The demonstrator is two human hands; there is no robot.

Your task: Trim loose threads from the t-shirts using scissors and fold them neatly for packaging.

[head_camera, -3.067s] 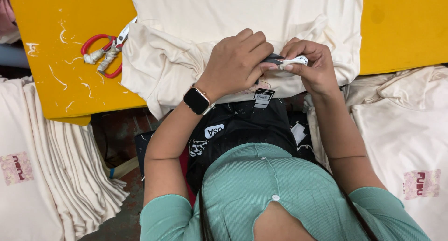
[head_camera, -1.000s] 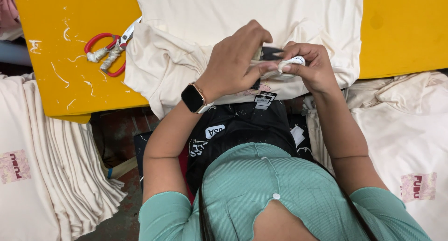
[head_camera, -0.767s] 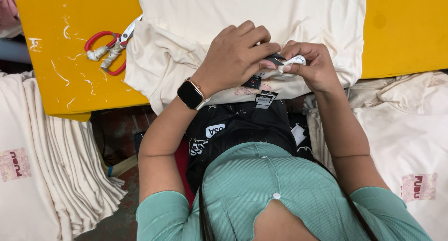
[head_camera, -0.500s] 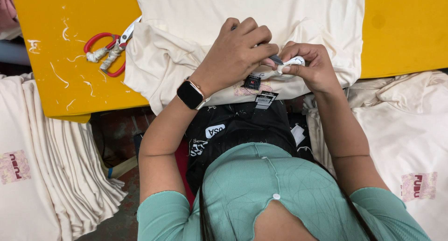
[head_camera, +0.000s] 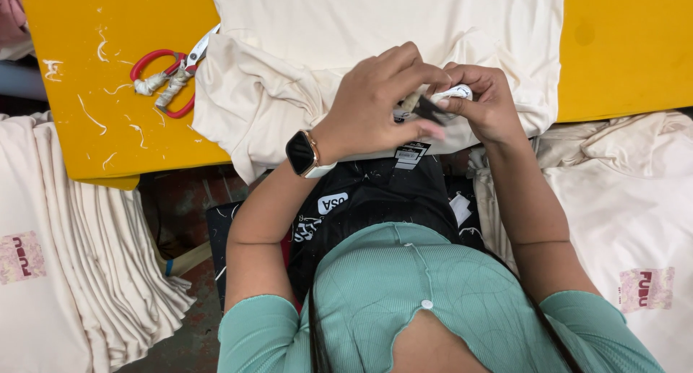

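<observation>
The scene is lit brightly and evenly from overhead; no glare is seen. Soft shadows are cast beneath the yellow table edge toward seven o'clock. The left hand fingertips are slightly motion-blurred. The teal cap at six o'clock is rendered softly, and mild stretching is noticed at the edges.

Left hand and right hand meet, fingers pinched together.
</observation>
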